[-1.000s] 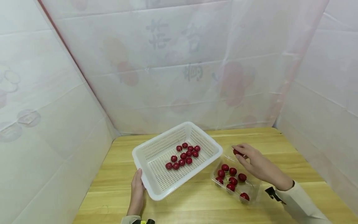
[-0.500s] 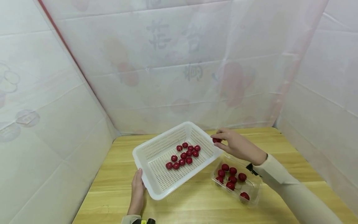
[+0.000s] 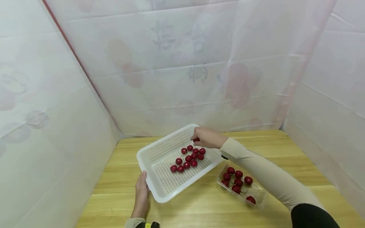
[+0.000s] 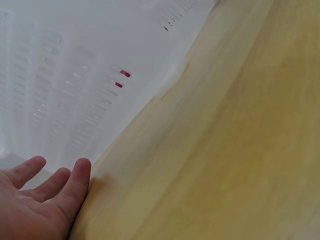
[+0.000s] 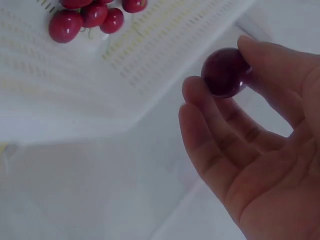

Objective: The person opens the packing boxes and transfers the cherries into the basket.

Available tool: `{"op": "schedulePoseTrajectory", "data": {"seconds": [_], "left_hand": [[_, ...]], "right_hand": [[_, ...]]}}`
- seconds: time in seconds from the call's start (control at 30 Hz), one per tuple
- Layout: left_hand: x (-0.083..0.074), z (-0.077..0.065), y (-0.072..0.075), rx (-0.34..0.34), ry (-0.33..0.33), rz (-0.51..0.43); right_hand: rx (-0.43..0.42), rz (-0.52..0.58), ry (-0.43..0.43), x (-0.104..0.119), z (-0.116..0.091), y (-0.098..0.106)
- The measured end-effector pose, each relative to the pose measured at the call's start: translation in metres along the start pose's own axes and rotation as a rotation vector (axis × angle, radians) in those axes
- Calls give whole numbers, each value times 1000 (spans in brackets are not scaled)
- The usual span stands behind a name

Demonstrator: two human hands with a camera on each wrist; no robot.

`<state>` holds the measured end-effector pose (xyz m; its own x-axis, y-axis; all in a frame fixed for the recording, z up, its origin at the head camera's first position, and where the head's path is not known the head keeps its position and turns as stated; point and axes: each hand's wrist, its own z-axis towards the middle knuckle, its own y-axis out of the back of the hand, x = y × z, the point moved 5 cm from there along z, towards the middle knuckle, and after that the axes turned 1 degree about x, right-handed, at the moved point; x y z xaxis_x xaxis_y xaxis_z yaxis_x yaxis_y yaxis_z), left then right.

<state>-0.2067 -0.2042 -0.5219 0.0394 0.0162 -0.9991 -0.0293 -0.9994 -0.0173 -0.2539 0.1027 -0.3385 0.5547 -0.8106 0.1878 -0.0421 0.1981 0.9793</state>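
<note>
A white perforated plastic basket [image 3: 163,199] sits tilted on the table, with several red cherries [image 3: 186,165] on its bottom. At its left end my left hand [image 3: 140,193] holds the rim, thumb up at the edge. In the left wrist view the fingers [image 4: 75,186] of that hand reach under the basket. My right hand [image 3: 210,138] is over the basket's far right corner. It pinches a dark red cherry [image 5: 226,73] between thumb and fingertips, above the other cherries.
A clear plastic box [image 3: 258,202] with several more cherries [image 3: 238,182] stands right of the basket, partly under the right sleeve [image 3: 265,174]. Printed white sheets [image 3: 171,95] enclose the wooden table [image 3: 108,196] at the back and sides.
My right hand has carried the cherry leftward from above the clear box, across the rim, to over the basket. The left hand has stayed at the basket's left end.
</note>
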Motion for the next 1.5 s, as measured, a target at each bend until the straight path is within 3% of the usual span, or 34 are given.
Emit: {"op": "schedulePoseTrajectory", "data": {"seconds": [0.3, 0.6, 0.73, 1.27, 1.4, 1.5], "left_hand": [[2, 1, -3, 7, -6, -2], [0, 3, -7, 12, -1, -5], [-2, 2, -6, 14, -3, 14], [-1, 5, -12, 9, -15, -13], [1, 4, -12, 25, -21, -17], [1, 3, -12, 39, -25, -20]], "right_hand": [[100, -29, -14, -2, 47, -33], [228, -33, -290, -19, 65, -79], [240, -27, -333, -23, 71, -90], [294, 15, -401, -19, 61, -103], [278, 13, -380, -20, 56, -93], [251, 19, -336, -18, 50, -74]]}}
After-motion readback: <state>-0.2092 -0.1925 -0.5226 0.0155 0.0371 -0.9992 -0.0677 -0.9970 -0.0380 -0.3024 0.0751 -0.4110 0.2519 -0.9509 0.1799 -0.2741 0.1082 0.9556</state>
